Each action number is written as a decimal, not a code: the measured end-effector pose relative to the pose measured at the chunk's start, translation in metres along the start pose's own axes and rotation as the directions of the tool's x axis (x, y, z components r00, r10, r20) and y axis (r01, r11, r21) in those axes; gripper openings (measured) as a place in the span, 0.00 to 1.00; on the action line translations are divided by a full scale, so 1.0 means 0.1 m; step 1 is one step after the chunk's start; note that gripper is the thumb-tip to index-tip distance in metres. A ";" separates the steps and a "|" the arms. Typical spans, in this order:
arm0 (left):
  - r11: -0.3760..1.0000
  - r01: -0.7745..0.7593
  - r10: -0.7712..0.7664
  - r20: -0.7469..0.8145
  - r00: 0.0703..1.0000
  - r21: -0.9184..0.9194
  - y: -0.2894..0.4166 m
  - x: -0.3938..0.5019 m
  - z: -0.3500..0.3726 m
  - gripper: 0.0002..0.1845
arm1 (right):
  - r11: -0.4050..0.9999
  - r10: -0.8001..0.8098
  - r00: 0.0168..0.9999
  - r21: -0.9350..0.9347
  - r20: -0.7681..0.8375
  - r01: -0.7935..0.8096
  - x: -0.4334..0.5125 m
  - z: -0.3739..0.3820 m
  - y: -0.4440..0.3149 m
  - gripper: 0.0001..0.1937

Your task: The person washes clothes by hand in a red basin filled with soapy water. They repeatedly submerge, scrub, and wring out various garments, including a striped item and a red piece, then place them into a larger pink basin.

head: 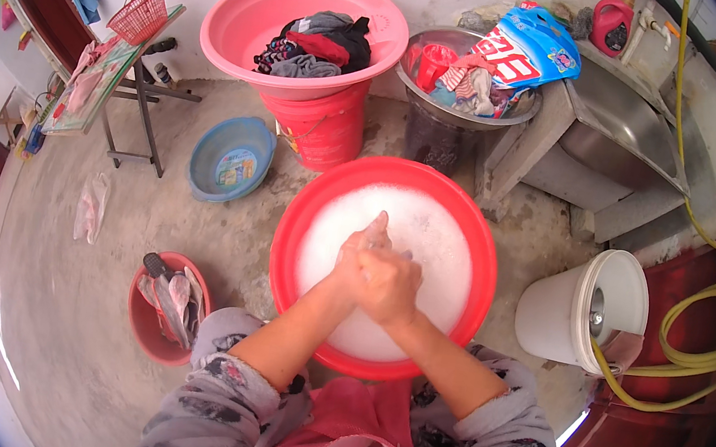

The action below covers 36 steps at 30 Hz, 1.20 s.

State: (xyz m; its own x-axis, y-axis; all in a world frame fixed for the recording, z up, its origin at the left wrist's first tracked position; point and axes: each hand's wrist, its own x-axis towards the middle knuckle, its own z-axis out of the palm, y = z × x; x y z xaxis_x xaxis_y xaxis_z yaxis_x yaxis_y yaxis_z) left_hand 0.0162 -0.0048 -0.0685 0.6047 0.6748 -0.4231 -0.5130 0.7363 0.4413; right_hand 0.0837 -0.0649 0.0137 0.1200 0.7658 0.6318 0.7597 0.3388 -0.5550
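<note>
A red plastic basin (484, 277) full of white foam (394, 208) stands before me, between my knees. Above its middle, my left hand (357, 254) and my right hand (390, 285) are pressed together. The right fingers are curled in against the left hand, and a left finger or thumb points up past them. Skin and suds cover whatever may lie between the palms, so I cannot tell if a small thing is held there.
Clothes (320, 49) fill a pink basin (234, 31) on a red bucket (323, 127). A steel bowl (515, 112) holds cloths and a detergent bag (533, 50). Around me are a blue basin (198, 158), a small red tub (147, 331) with shoes or soles, a white bucket (550, 310) and a yellow hose (685, 365).
</note>
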 end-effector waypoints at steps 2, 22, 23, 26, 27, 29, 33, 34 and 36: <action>0.998 0.032 -0.040 0.171 0.984 0.048 0.05 0.06 -0.22 0.16 | 0.997 -0.037 0.999 0.068 -0.035 0.039 0.02 0.02 0.06 0.12; 0.994 0.061 -0.044 0.194 0.980 -0.086 0.09 -0.33 0.62 0.19 | 0.991 0.057 0.991 -0.113 -0.121 -0.071 0.18 -0.03 0.51 0.14; 0.999 0.031 -0.026 -0.132 0.991 0.035 0.12 -0.44 0.81 0.19 | 0.946 0.321 0.945 -0.029 -0.053 -0.323 0.23 -0.10 0.62 0.16; 0.998 0.058 -0.060 -0.088 0.994 -0.029 0.23 -0.35 0.69 0.25 | 0.794 0.550 0.834 0.288 0.033 -0.535 0.26 -0.09 0.70 0.16; 0.995 0.054 -0.061 -0.083 0.995 -0.084 0.30 -0.35 0.70 0.26 | 0.739 0.579 0.812 0.376 0.067 -0.559 0.26 -0.10 0.71 0.16; 0.995 -0.021 0.008 -0.128 0.992 -0.095 0.41 -0.38 0.76 0.26 | 0.644 0.598 0.796 0.536 0.091 -0.546 0.29 -0.09 0.70 0.15; 0.990 -0.125 0.123 -0.036 0.992 -0.058 0.46 -0.38 0.75 0.21 | 0.633 0.545 0.837 0.632 0.048 -0.447 0.27 -0.10 0.62 0.13; 0.991 -0.126 0.127 0.011 0.992 -0.048 0.46 -0.37 0.74 0.20 | 0.663 0.522 0.852 0.611 0.036 -0.432 0.27 -0.10 0.60 0.12; 0.985 -0.170 0.166 0.106 0.981 0.034 0.46 -0.35 0.69 0.19 | 0.442 0.586 0.789 0.744 0.184 -0.501 0.30 -0.15 0.55 0.11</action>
State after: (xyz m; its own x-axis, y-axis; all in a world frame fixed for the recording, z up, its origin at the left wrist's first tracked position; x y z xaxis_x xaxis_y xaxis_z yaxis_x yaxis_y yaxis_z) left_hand 0.0137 0.0018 0.0213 0.5723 0.7783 -0.2583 -0.5875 0.6088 0.5331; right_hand 0.1385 -0.0312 0.0100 0.4224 0.9034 0.0737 -0.2002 0.1723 -0.9645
